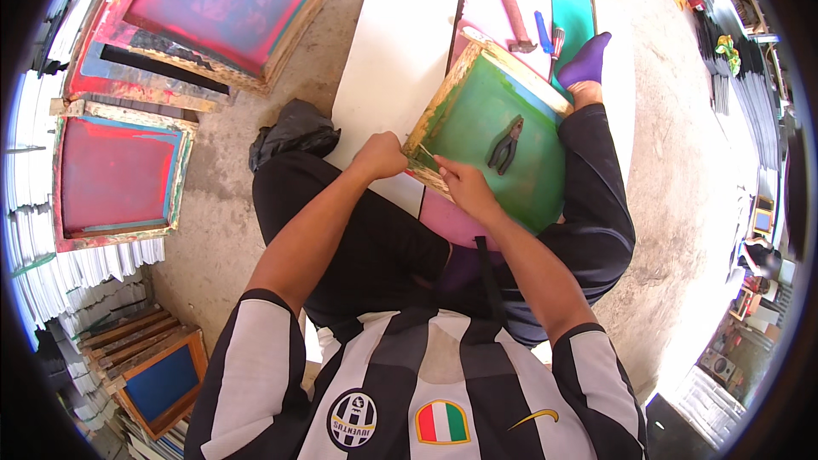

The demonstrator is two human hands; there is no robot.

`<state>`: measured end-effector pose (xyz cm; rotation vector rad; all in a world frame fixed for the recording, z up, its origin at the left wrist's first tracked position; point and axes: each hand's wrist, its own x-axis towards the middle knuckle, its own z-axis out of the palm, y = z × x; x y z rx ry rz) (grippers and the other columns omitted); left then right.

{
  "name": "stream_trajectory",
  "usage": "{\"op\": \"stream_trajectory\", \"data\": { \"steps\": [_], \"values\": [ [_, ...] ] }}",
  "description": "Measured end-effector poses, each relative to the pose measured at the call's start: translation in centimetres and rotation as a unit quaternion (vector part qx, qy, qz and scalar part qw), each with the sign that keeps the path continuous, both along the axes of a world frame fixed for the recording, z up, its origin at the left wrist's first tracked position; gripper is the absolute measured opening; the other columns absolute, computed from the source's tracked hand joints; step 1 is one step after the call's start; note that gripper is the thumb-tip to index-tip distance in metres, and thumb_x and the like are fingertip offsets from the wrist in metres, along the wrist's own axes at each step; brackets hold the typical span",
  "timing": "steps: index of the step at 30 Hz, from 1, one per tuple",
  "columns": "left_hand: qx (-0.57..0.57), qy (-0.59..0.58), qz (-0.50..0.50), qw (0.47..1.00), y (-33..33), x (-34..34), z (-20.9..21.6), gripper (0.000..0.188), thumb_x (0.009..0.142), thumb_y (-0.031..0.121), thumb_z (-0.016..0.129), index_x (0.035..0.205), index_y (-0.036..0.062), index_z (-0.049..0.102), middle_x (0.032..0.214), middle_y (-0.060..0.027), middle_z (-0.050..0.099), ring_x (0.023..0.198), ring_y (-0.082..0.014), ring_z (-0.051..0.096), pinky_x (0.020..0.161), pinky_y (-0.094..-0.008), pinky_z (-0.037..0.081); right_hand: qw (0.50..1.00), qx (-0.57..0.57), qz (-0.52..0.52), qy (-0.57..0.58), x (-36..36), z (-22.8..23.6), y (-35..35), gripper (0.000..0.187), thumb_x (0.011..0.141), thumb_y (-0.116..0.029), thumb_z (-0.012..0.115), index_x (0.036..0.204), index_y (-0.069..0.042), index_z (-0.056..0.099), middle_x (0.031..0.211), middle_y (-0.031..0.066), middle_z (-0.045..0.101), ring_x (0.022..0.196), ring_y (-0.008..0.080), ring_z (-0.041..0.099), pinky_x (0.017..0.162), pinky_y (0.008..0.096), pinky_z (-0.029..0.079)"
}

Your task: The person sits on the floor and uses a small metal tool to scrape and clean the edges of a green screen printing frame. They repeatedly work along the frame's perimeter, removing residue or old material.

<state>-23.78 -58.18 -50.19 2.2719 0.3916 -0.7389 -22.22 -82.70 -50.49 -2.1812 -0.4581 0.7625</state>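
Note:
A screen printing frame [443,100] with a paint-stained wooden border and green mesh lies tilted across my lap and the board in front of me. My left hand [382,156] is closed at the frame's left corner, its fingertips mostly hidden. Over the mesh near that same corner, my right hand [467,186] pinches a thin, pale thing too small to name. Dark-handled pliers [504,149] rest on the mesh, right of my right hand.
Beyond the frame lie a hammer [511,13], a blue-handled tool [544,32], a screwdriver [557,43] and a teal panel [573,8]. A black plastic bag [294,138] sits by my left knee. Pink-and-blue screens [119,175] stand at left, near stacked white sheets.

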Motion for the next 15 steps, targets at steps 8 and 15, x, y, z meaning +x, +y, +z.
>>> {"op": "stream_trajectory", "data": {
  "steps": [8,15],
  "values": [
    [-0.018,-0.021,0.015,1.0,0.4,-0.8,-0.9,0.025,0.076,0.013,0.067,0.089,-0.0042,0.079,0.092,-0.0323,0.073,0.093,-0.0454,0.073,0.086,-0.0481,0.058,0.963,-0.197,0.133,-0.129,0.5,3.6,0.0,0.035,0.105,-0.026,0.059,0.139,-0.026,0.068,0.104,0.0201,0.075,0.089,0.0412,0.071,0.082,0.0459,0.056],
    [-0.01,-0.01,0.006,1.0,0.4,-0.5,-0.8,0.024,0.075,0.014,0.067,0.089,-0.0027,0.079,0.092,-0.0318,0.073,0.091,-0.045,0.073,0.084,-0.0477,0.058,0.995,0.08,0.042,0.04,2.9,-2.4,-1.8,0.036,0.104,-0.025,0.06,0.14,-0.026,0.068,0.099,0.0191,0.075,0.091,0.0394,0.073,0.082,0.0465,0.057]
  ]
}}
